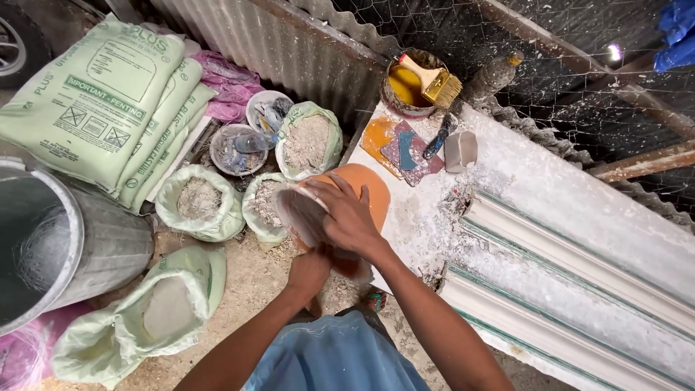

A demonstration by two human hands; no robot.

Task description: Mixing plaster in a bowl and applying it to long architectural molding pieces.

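An orange flexible bowl (365,190), crusted with white plaster, is held tilted in front of me at the left end of a white worktable (550,188). My right hand (346,215) lies over its rim with fingers spread across the opening. My left hand (310,269) grips the bowl from below. The bowl's inside is mostly hidden by my right hand.
Open sacks of grey powder (308,141) stand on the dirt floor to the left, with stacked green bags (94,101) and a metal drum (65,246). On the table are a tin of yellow liquid with a brush (427,81), scrapers (409,152) and long white moulding profiles (579,268).
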